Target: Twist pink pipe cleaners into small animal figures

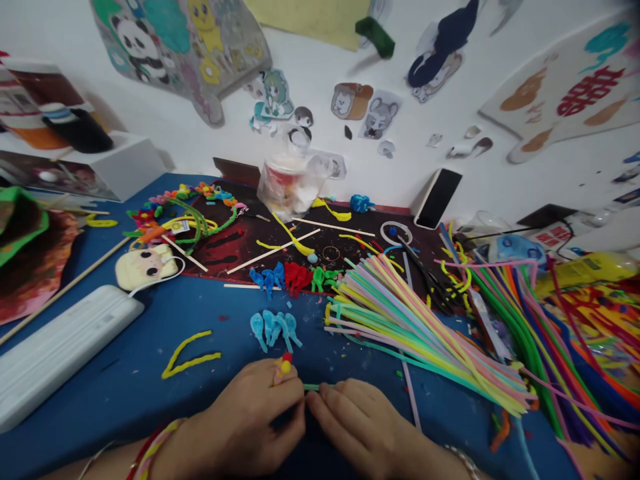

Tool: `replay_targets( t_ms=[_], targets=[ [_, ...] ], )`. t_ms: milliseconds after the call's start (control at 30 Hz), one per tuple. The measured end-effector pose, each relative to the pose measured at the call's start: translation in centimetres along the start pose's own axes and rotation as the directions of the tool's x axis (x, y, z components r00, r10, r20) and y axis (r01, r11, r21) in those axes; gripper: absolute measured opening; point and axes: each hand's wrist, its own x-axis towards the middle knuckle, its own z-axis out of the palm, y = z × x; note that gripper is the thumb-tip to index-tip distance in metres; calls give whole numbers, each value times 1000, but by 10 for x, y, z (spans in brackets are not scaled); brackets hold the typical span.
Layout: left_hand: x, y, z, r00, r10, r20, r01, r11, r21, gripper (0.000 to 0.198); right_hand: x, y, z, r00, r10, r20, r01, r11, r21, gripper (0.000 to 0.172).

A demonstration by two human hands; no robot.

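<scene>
Left hand (255, 417): curled, fingertips pinched on the green stem, lower left of the straw bundle (420, 320).
Green stem (317, 387): held between both hands, below the bundle.
Right hand (363, 423): curled, pinching the stem's other end.

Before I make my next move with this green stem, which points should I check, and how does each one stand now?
1. Green stem pinched between left hand and right hand: ok.
2. Red and yellow piece rests at the left fingers: ok; joined to the stem: cannot tell.
3. Blue loops lie clear of both hands: ok.
4. Pastel bundle does not touch the right hand: ok.
5. Mat near the hands free of scraps: not ok.
</scene>
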Motion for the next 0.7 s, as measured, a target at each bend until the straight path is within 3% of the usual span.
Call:
replay_targets(
  t_ms=[67,133,267,400,533,700],
  targets=[
    [-1,-3,-1,995,-52,90,49,998,28,17,1,-2,1,999,-9,40,10,999,-43,27],
    [-1,-7,-1,976,-90,199,77,994,71,17,-1,-4,7,994,82,77,-81,996,-21,28],
    [3,-14,0,952,-50,301,-12,980,199,20,-8,-3,24,953,284,102,-288,957,30,22],
    [3,-14,7,944,19,329,-124,946,300,17,-11,0,30,937,330,116,-333,943,10,20],
    [-6,-16,21,929,106,354,-262,864,430,20,-11,2,32,930,290,228,-290,956,-32,15],
    [-10,-18,30,953,92,290,-233,834,500,28,-8,1,32,897,340,283,-324,940,-105,15]
  ],
)
